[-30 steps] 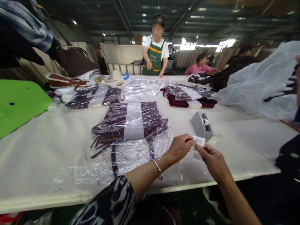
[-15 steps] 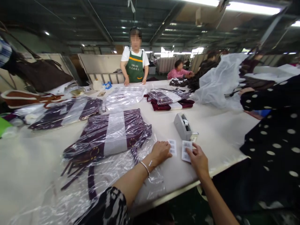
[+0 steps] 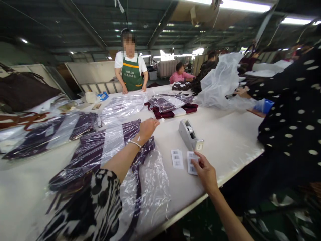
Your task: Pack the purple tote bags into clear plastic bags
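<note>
My left hand (image 3: 148,130) reaches over the wrapped bag, its fingers pinched on a small white label (image 3: 162,120) at the tips. Under that arm lies a dark purple bag (image 3: 99,142) in clear plastic, with a pale paper band around it and straps trailing toward me. My right hand (image 3: 206,171) is closed on a small stack of printed barcode label sheets (image 3: 191,164) at the table's near side, the fingers on its right edge. Another barcode label sheet (image 3: 177,159) lies just left of that stack. Behind them stands a grey tape dispenser (image 3: 186,134).
More plastic-wrapped purple bags lie at the left (image 3: 56,129) and the back (image 3: 169,100). A person in a green apron (image 3: 131,75) stands across the table (image 3: 220,130). At right, another person's polka-dot sleeve (image 3: 281,87) reaches toward crumpled plastic (image 3: 220,80).
My left hand has lifted off the left label sheet and moved up and left, a small white label now at its fingertips. My right hand stays at the label stack. The camera has turned right.
</note>
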### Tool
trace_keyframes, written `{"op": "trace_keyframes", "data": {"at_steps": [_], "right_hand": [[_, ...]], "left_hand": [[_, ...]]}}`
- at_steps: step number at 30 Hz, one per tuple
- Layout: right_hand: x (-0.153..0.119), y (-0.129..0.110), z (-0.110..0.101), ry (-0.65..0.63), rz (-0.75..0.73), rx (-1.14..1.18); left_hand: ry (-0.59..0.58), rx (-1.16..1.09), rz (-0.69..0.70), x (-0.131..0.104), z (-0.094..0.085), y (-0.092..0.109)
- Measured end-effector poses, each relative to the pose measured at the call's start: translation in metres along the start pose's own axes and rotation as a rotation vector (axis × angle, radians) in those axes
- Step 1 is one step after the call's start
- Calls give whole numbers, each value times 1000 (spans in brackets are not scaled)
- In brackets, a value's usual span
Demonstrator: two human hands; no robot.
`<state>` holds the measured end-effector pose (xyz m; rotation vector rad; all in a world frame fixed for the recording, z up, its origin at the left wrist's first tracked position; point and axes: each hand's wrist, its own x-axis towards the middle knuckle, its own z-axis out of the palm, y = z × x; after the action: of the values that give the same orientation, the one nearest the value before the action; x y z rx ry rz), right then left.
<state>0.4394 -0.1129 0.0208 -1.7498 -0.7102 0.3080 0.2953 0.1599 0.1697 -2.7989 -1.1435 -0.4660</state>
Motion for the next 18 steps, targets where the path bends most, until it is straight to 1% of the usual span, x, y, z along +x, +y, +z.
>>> {"op": "trace_keyframes", "data": {"at_steps": [1, 2, 3, 4, 5, 6, 8, 10, 11, 12, 13, 14, 15, 16, 18], "right_hand": [[1, 1, 0, -6, 10, -6], [1, 2, 1, -8, 15, -13], [2, 4, 1, -3, 17, -17], [3, 6, 1, 5, 15, -18], [4, 8, 1, 22, 15, -13], [4, 10, 0, 42, 17, -7], [4, 13, 0, 70, 36, 11], [3, 15, 0, 74, 65, 39], [3, 16, -1, 75, 77, 55], [2, 17, -1, 78, 84, 70], [2, 17, -1, 83, 87, 84], [1, 17, -1, 87, 89, 95], [1, 17, -1, 90, 92, 102], [1, 17, -1, 88, 96, 106], [0, 17, -2, 82, 108, 105]], "left_hand": [[46, 13, -49, 17, -13, -10], [72, 21, -59, 30, -22, -17], [71, 23, -21, 38, -27, -18], [45, 15, 59, 39, -25, -15], [0, 3, 169, 33, -18, -7], [-59, -10, 292, 22, -7, 4], [-195, -22, 515, -12, 23, 30], [-321, -26, 644, -47, 49, 51], [-388, -30, 678, -60, 57, 58], [-444, -31, 691, -69, 61, 62], [-478, -30, 689, -72, 62, 64], [-487, -27, 683, -69, 61, 65], [-472, -27, 688, -63, 58, 65], [-443, -35, 721, -54, 55, 65], [-396, -79, 878, -35, 53, 69]]}}
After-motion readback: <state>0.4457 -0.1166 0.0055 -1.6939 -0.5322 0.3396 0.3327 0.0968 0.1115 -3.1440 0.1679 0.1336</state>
